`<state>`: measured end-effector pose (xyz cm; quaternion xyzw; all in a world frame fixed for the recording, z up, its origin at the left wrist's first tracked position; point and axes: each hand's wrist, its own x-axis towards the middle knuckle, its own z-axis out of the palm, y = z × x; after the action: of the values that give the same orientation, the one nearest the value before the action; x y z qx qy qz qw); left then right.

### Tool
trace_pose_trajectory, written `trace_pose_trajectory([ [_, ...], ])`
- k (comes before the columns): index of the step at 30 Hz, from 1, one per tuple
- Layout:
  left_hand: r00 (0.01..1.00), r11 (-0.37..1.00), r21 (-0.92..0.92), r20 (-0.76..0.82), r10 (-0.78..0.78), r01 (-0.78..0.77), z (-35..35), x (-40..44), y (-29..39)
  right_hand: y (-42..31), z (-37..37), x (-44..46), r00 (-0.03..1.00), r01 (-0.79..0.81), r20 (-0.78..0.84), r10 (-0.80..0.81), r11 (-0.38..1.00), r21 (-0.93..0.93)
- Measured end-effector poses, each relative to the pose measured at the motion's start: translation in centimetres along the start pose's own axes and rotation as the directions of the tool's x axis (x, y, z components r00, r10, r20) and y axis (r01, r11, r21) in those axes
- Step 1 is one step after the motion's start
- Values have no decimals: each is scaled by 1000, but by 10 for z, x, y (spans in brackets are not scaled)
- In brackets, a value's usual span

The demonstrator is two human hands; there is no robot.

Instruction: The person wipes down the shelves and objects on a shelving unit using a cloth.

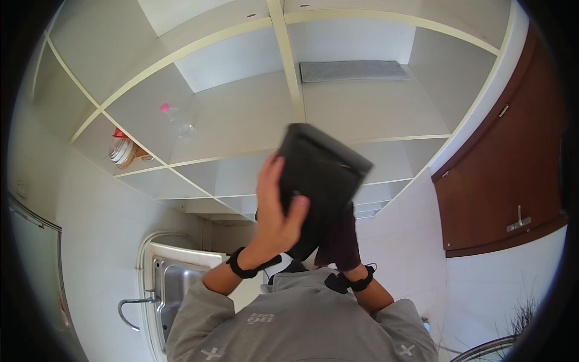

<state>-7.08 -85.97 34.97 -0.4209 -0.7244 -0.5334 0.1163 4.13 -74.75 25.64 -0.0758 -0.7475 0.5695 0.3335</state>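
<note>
My left hand (278,212) is closed on a black box-like case (319,172), its thumb across the near face and its fingers along the left edge. The case is tilted and held up in front of the shelves. Behind its lower right side is a dark maroon cloth (344,242), bunched over my right hand. That hand's fingers are hidden by the cloth and the case, and only the wrist with a black band (357,276) shows. Whether the cloth touches the case I cannot tell.
White shelving (241,114) spans the far side, holding a grey slab (354,71), a clear bottle with a pink cap (181,120) and stacked dishes (123,151). A steel sink (172,289) with a faucet (129,311) is at left. A brown door (500,163) stands right.
</note>
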Motion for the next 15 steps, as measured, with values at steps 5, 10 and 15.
trace_pose_trajectory([
  [5, 830, 854, 233, 449, 330, -465, 14, 22, 58, 22, -8, -9, 939, 5, -211, 271, 604, 797],
  [10, 766, 868, 113, 534, 357, -483, 20, 4, 68, 14, -5, -31, 871, 41, -217, 441, 375, 926],
  [15, 771, 868, 68, 497, 398, -492, 40, 13, 32, 19, -4, -15, 836, 50, -228, 499, 346, 937],
])
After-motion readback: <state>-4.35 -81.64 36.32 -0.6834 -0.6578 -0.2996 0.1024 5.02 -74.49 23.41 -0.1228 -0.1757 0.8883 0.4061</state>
